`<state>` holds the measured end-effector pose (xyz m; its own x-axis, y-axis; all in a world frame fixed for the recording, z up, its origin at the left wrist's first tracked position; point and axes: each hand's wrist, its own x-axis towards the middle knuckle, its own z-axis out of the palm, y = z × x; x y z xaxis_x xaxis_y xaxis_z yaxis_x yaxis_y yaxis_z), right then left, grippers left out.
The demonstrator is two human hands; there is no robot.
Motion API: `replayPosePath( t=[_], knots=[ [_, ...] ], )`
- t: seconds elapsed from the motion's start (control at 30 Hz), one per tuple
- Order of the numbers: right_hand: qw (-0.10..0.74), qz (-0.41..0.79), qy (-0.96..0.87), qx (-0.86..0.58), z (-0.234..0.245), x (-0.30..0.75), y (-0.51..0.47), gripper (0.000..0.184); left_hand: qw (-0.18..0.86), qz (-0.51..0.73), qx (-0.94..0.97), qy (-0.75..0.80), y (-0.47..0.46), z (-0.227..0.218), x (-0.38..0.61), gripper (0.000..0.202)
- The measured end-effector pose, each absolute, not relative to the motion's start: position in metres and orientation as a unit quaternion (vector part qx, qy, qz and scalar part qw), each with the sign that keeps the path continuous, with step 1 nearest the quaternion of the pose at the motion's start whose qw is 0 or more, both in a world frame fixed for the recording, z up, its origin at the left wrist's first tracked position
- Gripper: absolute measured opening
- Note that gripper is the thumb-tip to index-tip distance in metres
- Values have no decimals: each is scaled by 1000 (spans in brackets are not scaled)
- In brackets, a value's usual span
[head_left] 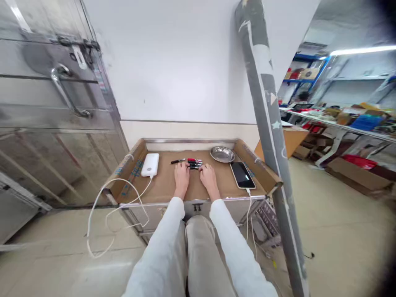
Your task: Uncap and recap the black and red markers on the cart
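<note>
Seated at a low metal bench topped with a brown cardboard sheet. The side flaps are folded up, likely to stop round stuff rolling off. Left hand lies palm-down on the cardboard, fingers stretched flat and gripping nothing, tips just short of a cluster of red and black pens. Right hand is also palm-down, its fingers meeting the cluster's right end; too small to tell whether they pinch a pen or just rest against it. The pens sit centre-rear on the bench, bunched roughly parallel, straight ahead of both hands. That reads as a pile kept within reach of either hand. A single black pen lies apart, left of the cluster, near the left fingertips. White rectangular power bank is parked rear-left, its white cable looping off the front edge toward the floor, out of the hands' way. Round shallow steel dish sits rear-right, just beyond the cluster. Black-screened phone lies flat at the right by the front edge, plugged in at its near end with the lead dropping over the edge; probably put there for cable slack. Grey pole leans past the right flap, steel door on the left.
</note>
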<state>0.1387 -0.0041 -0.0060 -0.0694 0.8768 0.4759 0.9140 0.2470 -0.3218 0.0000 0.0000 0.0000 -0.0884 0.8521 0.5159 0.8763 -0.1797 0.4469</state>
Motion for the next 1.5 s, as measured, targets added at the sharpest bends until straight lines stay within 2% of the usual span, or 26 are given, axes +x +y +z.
replayPosePath(
  t=[0.13, 0.27, 0.37, 0.53, 0.8, 1.07, 1.17, 1.3, 1.5],
  knots=[
    [327, -20, -745, -581, -3, 139, -5, 26, 51, -357, -590, -722, 2, -1, 1, 31],
    [349, 8, -782, -516, 0, 137, -8, 31, 70, -345, -587, -729, 4, -8, 4, 45],
    [347, 25, -793, -499, 2, 137, -10, 33, 72, -327, -599, -728, 7, -12, 4, 49],
    [341, 40, -788, -511, 3, 136, -10, 33, 86, -319, -607, -723, 14, -13, -2, 46],
    [325, 24, -785, -527, -2, 136, -7, 32, 129, -311, -563, -755, 8, -2, -1, 30],
    [393, 11, -758, -521, -4, 136, -3, 38, 113, -323, -533, -774, 5, -3, -2, 26],
    [425, 14, -749, -509, -2, 136, -5, 48, 64, -379, -591, -709, 7, -2, -2, 27],
    [451, 22, -745, -490, 4, 135, -8, 58, -1, -428, -728, -535, 6, 1, 2, 24],
    [445, 36, -750, -487, 1, 137, -7, 45, -72, -481, -775, -405, 4, 2, 5, 15]
  ],
)
